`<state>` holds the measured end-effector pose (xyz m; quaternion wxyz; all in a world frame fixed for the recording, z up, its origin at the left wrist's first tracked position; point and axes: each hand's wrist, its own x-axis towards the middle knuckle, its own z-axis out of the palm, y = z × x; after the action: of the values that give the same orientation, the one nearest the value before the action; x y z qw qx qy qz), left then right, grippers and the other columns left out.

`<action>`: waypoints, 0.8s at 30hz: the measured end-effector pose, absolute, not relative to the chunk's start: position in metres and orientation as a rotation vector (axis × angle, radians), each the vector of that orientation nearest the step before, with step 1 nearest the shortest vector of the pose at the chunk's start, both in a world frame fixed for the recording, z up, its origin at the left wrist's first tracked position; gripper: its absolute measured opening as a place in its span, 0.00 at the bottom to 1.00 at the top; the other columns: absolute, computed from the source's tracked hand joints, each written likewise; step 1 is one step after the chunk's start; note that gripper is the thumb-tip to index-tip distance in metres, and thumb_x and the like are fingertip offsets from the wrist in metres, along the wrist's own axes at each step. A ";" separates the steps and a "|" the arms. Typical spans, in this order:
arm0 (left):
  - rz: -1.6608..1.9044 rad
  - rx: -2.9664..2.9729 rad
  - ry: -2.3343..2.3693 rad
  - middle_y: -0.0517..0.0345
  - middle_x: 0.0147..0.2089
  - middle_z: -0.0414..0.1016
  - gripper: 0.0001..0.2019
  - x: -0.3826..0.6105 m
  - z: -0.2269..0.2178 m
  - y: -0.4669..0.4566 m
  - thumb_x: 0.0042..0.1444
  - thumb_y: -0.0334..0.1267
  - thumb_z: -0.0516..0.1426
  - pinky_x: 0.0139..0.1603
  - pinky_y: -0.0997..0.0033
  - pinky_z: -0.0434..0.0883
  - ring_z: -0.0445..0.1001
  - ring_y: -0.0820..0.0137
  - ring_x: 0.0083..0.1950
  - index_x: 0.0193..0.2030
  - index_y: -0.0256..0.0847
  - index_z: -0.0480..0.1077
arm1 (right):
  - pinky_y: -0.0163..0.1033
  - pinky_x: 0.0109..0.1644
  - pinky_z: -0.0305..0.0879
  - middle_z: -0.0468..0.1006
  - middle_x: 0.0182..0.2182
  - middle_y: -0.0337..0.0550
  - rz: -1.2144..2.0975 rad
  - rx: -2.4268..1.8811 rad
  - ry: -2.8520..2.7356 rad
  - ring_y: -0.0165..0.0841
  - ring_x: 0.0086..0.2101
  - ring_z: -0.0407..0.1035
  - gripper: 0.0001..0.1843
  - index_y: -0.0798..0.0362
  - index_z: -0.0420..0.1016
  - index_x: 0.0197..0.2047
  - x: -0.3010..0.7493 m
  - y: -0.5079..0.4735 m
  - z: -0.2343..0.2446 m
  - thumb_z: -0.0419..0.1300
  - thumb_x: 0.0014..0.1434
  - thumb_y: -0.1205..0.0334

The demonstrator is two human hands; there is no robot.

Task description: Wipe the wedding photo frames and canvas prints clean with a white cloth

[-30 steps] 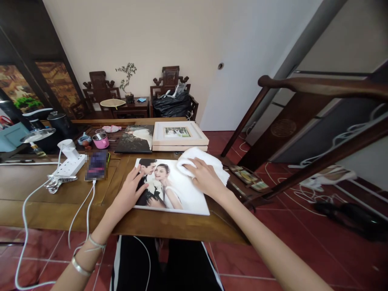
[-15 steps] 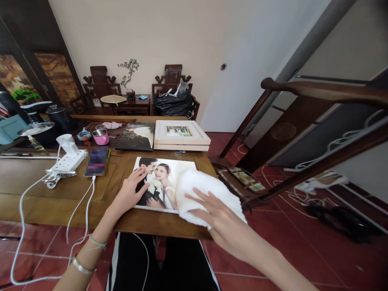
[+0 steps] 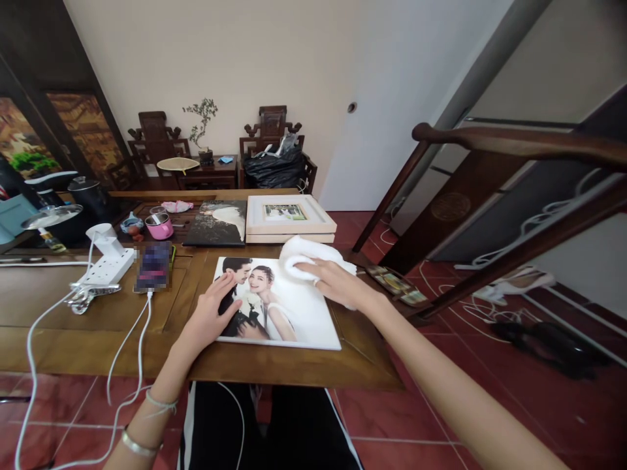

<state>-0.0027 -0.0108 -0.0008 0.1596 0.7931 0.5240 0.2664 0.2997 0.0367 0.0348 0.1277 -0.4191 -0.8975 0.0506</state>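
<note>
A white-edged photo panel [image 3: 313, 316] showing a couple lies flat near the front edge of the wooden table [image 3: 230, 367]. My left hand [image 3: 214, 307] rests on its left side, fingers stretched out and flat. At the panel's upper right corner, my right hand [image 3: 337, 282] grips a white towel [image 3: 313, 251], which is bunched up and covers that corner. Part of the towel hangs past the panel's right edge. The fingertips of my right hand are partly sunk in the cloth.
Behind the panel lie a dark photo panel [image 3: 215, 225] and stacked white picture frames [image 3: 318, 219]. To the left are a phone [image 3: 153, 267] on a charging cable, a power strip [image 3: 110, 266] and a pink cup [image 3: 159, 226]. A wooden chair [image 3: 490, 140] stands at the right.
My right hand and the towel have moved up and away from me, from the panel's lower right to its upper right corner, uncovering the right side. My left hand stays in place.
</note>
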 end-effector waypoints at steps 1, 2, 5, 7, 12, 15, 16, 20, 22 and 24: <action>0.764 2.260 1.501 0.48 0.69 0.56 0.24 -0.002 -0.001 -0.011 0.63 0.44 0.49 0.67 0.52 0.55 0.53 0.62 0.70 0.64 0.40 0.61 | 0.54 0.60 0.59 0.69 0.58 0.53 0.147 -1.217 -2.615 0.42 0.61 0.56 0.36 0.55 0.67 0.57 0.300 0.027 0.033 0.44 0.45 0.81; 0.768 2.256 1.502 0.48 0.68 0.57 0.23 -0.002 -0.002 -0.011 0.64 0.43 0.47 0.67 0.52 0.55 0.53 0.62 0.70 0.64 0.40 0.61 | 0.55 0.61 0.57 0.66 0.60 0.52 0.148 -1.207 -2.624 0.42 0.63 0.53 0.37 0.54 0.68 0.57 0.301 0.014 0.030 0.45 0.44 0.81; 0.802 2.251 1.495 0.48 0.67 0.59 0.22 -0.001 -0.003 -0.010 0.65 0.40 0.45 0.67 0.51 0.56 0.55 0.62 0.69 0.63 0.38 0.63 | 0.59 0.65 0.49 0.60 0.64 0.49 0.166 -1.142 -2.652 0.41 0.66 0.45 0.38 0.52 0.70 0.55 0.302 -0.036 0.024 0.45 0.42 0.83; 0.836 2.255 1.480 0.48 0.67 0.59 0.21 -0.001 -0.002 -0.010 0.64 0.40 0.46 0.67 0.51 0.56 0.56 0.61 0.69 0.62 0.39 0.64 | 0.61 0.66 0.46 0.59 0.65 0.46 0.180 -1.090 -2.677 0.40 0.66 0.41 0.38 0.51 0.72 0.53 0.304 -0.070 0.023 0.45 0.40 0.83; 0.875 2.245 1.445 0.47 0.65 0.63 0.20 -0.003 -0.001 -0.007 0.61 0.41 0.50 0.68 0.56 0.56 0.60 0.62 0.67 0.57 0.37 0.69 | 0.61 0.66 0.47 0.58 0.65 0.44 0.202 -1.002 -2.782 0.42 0.66 0.42 0.36 0.49 0.75 0.48 0.305 -0.111 0.029 0.46 0.39 0.82; 0.861 2.260 1.449 0.45 0.66 0.62 0.20 -0.004 -0.001 -0.008 0.62 0.41 0.48 0.68 0.54 0.56 0.59 0.61 0.68 0.57 0.36 0.68 | 0.60 0.65 0.49 0.60 0.64 0.45 0.189 -1.052 -2.766 0.42 0.65 0.44 0.38 0.49 0.74 0.51 0.302 -0.090 0.032 0.46 0.39 0.83; 0.856 2.262 1.453 0.45 0.66 0.62 0.20 -0.004 -0.001 -0.008 0.63 0.41 0.48 0.67 0.53 0.56 0.58 0.61 0.68 0.58 0.37 0.68 | 0.60 0.65 0.50 0.61 0.64 0.46 0.184 -1.082 -2.745 0.42 0.65 0.45 0.38 0.49 0.73 0.52 0.301 -0.077 0.032 0.46 0.39 0.82; 0.858 2.259 1.451 0.46 0.66 0.61 0.19 -0.005 0.000 -0.010 0.63 0.40 0.48 0.67 0.52 0.57 0.58 0.61 0.68 0.58 0.39 0.67 | 0.57 0.62 0.55 0.65 0.61 0.51 0.135 -1.140 -2.671 0.42 0.64 0.51 0.38 0.53 0.69 0.56 0.295 -0.007 0.033 0.46 0.41 0.81; 0.869 2.258 1.442 0.47 0.66 0.61 0.19 -0.005 0.000 -0.010 0.63 0.41 0.48 0.68 0.54 0.56 0.58 0.63 0.68 0.58 0.39 0.68 | 0.57 0.61 0.57 0.66 0.60 0.53 0.108 -1.193 -2.652 0.43 0.62 0.54 0.37 0.54 0.68 0.57 0.293 0.024 0.033 0.46 0.44 0.81; 0.875 2.251 1.437 0.48 0.66 0.62 0.20 -0.005 0.000 -0.009 0.63 0.41 0.48 0.68 0.55 0.56 0.58 0.63 0.68 0.58 0.39 0.67 | 0.57 0.61 0.56 0.66 0.60 0.56 0.082 -1.250 -2.643 0.44 0.62 0.54 0.35 0.56 0.67 0.58 0.293 0.041 0.031 0.45 0.46 0.81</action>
<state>-0.0048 -0.0091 0.0004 0.1650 0.7901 0.5043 0.3070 0.2927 0.0409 0.0312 0.1084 -0.4248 -0.8983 0.0277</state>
